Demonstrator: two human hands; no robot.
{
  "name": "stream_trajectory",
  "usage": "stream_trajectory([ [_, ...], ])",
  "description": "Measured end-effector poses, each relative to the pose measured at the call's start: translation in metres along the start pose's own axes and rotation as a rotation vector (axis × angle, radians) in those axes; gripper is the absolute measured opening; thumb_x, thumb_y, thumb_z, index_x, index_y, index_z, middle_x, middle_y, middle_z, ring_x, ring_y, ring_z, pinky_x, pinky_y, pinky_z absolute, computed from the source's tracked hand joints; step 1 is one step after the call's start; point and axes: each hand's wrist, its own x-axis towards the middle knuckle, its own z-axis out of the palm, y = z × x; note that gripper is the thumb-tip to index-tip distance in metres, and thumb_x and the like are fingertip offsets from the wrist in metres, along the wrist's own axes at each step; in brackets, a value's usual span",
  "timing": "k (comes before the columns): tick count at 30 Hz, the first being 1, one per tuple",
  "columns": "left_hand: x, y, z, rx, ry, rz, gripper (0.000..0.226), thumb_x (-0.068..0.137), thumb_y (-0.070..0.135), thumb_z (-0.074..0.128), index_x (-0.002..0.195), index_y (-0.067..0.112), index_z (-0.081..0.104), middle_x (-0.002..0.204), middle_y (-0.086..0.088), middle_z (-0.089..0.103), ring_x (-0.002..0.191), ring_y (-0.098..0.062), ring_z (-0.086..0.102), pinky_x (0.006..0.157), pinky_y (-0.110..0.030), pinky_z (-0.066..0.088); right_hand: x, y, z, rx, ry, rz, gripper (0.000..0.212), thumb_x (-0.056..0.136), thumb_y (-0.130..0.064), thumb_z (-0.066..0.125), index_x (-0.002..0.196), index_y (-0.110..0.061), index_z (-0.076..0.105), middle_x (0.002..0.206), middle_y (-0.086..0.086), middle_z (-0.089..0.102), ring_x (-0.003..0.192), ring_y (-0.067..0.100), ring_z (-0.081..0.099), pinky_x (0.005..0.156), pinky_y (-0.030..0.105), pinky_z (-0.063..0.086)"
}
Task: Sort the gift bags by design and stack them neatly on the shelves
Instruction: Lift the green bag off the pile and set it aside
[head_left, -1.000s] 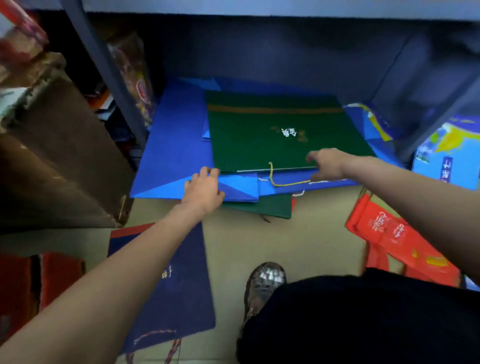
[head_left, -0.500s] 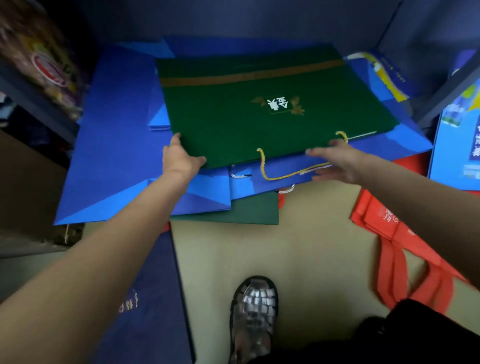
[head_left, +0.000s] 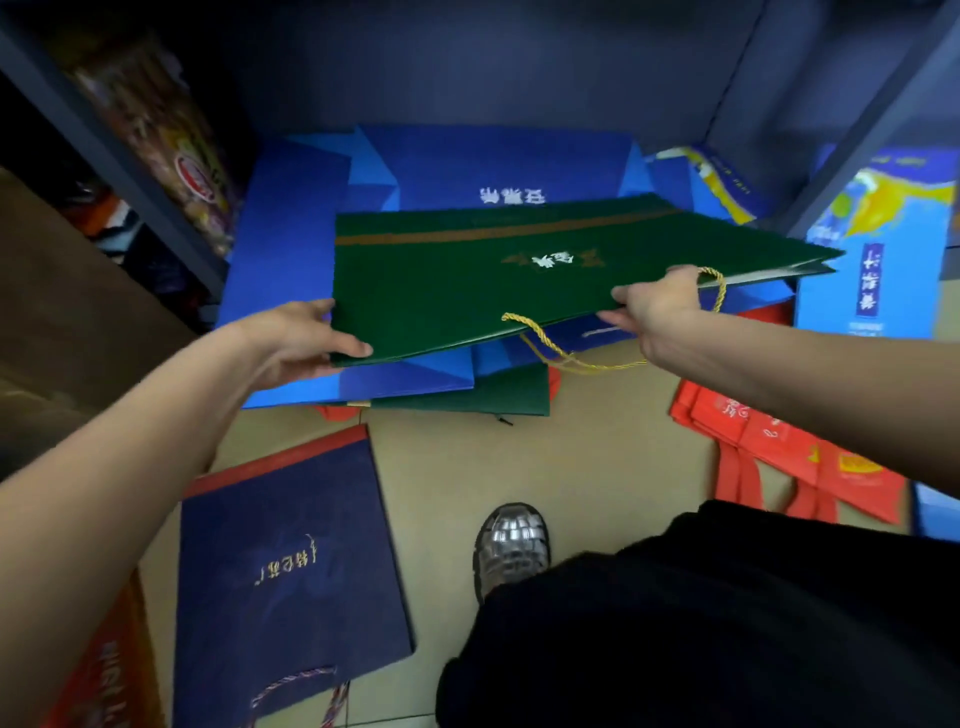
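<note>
A flat green gift bag (head_left: 467, 280) with a gold stripe and yellow rope handles is lifted off the pile on the bottom shelf. My left hand (head_left: 296, 338) pinches its near left corner, thumb on top. My right hand (head_left: 657, 304) grips its near right edge by the handles. Under it lie blue gift bags (head_left: 291, 249) with white lettering, and a second green bag (head_left: 498, 397) sticks out below them at the shelf front.
A dark navy bag (head_left: 280, 561) lies on the tan floor at lower left. Red bags (head_left: 779, 447) sit on the floor at right. A light blue printed bag (head_left: 878, 244) stands beyond the right shelf post. A brown box (head_left: 78, 322) is at left. My silver shoe (head_left: 511, 545) is below.
Both hands took hold of the green bag's near edge and raised it off the blue pile toward me. The blue bag's white lettering now shows behind it.
</note>
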Motion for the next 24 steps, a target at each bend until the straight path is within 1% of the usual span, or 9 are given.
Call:
stream_trajectory([
  [2, -0.022, 0.008, -0.005, 0.041, -0.039, 0.028, 0.060, 0.086, 0.001, 0.061, 0.139, 0.016, 0.037, 0.128, -0.001, 0.054, 0.107, -0.017, 0.054, 0.071, -0.019, 0.051, -0.025, -0.011, -0.018, 0.004, 0.012, -0.084, 0.051, 0.085, 0.013, 0.052, 0.123, -0.011, 0.028, 0.133, 0.016, 0.038, 0.096, 0.035, 0.061, 0.046, 0.025, 0.055],
  [5, -0.050, 0.019, 0.002, 0.098, -0.111, 0.041, 0.060, 0.086, 0.006, 0.062, 0.140, 0.011, 0.037, 0.126, 0.002, 0.049, 0.113, -0.015, 0.046, 0.080, -0.024, 0.050, -0.055, -0.024, -0.055, 0.053, 0.034, -0.134, 0.044, 0.083, 0.014, 0.049, 0.107, -0.016, 0.027, 0.129, 0.015, 0.038, 0.100, 0.037, 0.060, 0.048, 0.027, 0.056],
  [9, -0.063, 0.048, 0.056, 0.129, -0.259, 0.049, 0.069, 0.078, 0.013, 0.069, 0.140, 0.007, 0.039, 0.131, -0.003, 0.053, 0.114, -0.015, 0.053, 0.065, -0.021, 0.057, -0.063, -0.039, -0.132, 0.056, 0.201, -0.212, 0.041, 0.081, 0.009, 0.049, 0.107, -0.015, 0.030, 0.130, 0.014, 0.038, 0.101, 0.039, 0.058, 0.052, 0.036, 0.058],
  [12, -0.067, 0.084, 0.126, 0.207, -0.352, 0.113, 0.063, 0.083, 0.018, 0.068, 0.139, 0.007, 0.040, 0.139, -0.007, 0.048, 0.110, -0.013, 0.056, 0.062, -0.022, 0.052, -0.057, -0.053, -0.206, -0.045, 0.332, -0.294, 0.049, 0.076, 0.004, 0.053, 0.112, -0.019, 0.029, 0.123, 0.017, 0.042, 0.102, 0.038, 0.057, 0.073, 0.044, 0.057],
  [16, -0.074, 0.124, 0.245, 0.317, -0.443, 0.254, 0.077, 0.083, 0.028, 0.069, 0.145, 0.009, 0.029, 0.147, 0.000, 0.037, 0.128, -0.015, 0.043, 0.086, -0.027, 0.049, -0.036, -0.078, -0.305, 0.151, 0.629, -0.280, 0.036, 0.089, 0.001, 0.042, 0.117, -0.019, 0.035, 0.106, 0.002, 0.043, 0.106, 0.032, 0.055, 0.073, 0.048, 0.056],
  [19, -0.069, 0.132, 0.339, 0.449, -0.504, 0.370, 0.083, 0.082, 0.040, 0.068, 0.147, 0.010, 0.024, 0.151, -0.002, 0.030, 0.134, -0.020, 0.036, 0.107, -0.032, 0.036, -0.006, -0.071, -0.376, 0.272, 0.681, -0.262, 0.056, 0.089, -0.006, 0.051, 0.139, -0.016, 0.027, 0.122, 0.007, 0.046, 0.102, 0.026, 0.055, 0.073, 0.042, 0.055],
  [21, -0.058, 0.125, 0.400, 0.488, -0.618, 0.402, 0.082, 0.084, 0.033, 0.067, 0.147, 0.006, 0.022, 0.151, -0.005, 0.030, 0.137, -0.019, 0.032, 0.108, -0.026, 0.031, 0.022, -0.043, -0.412, 0.166, 0.738, -0.190, 0.067, 0.073, 0.001, 0.062, 0.127, -0.026, 0.032, 0.114, 0.003, 0.047, 0.095, 0.022, 0.055, 0.083, 0.041, 0.054],
  [22, -0.051, 0.117, 0.429, 0.523, -0.687, 0.403, 0.084, 0.084, 0.028, 0.068, 0.148, 0.005, 0.019, 0.152, -0.006, 0.027, 0.138, -0.018, 0.030, 0.109, -0.024, 0.028, 0.036, -0.023, -0.420, 0.133, 0.727, -0.100, 0.061, 0.069, 0.002, 0.064, 0.110, -0.033, 0.035, 0.101, 0.001, 0.047, 0.084, 0.019, 0.055, 0.076, 0.037, 0.057],
  [24, -0.036, 0.102, 0.481, 0.645, -0.823, 0.379, 0.087, 0.083, 0.020, 0.070, 0.149, 0.005, 0.014, 0.154, -0.008, 0.022, 0.140, -0.017, 0.026, 0.110, -0.020, 0.024, 0.065, 0.025, -0.423, 0.127, 0.640, 0.098, 0.045, 0.078, 0.003, 0.063, 0.085, -0.031, 0.034, 0.078, -0.001, 0.040, 0.054, 0.011, 0.052, 0.043, 0.017, 0.049],
])
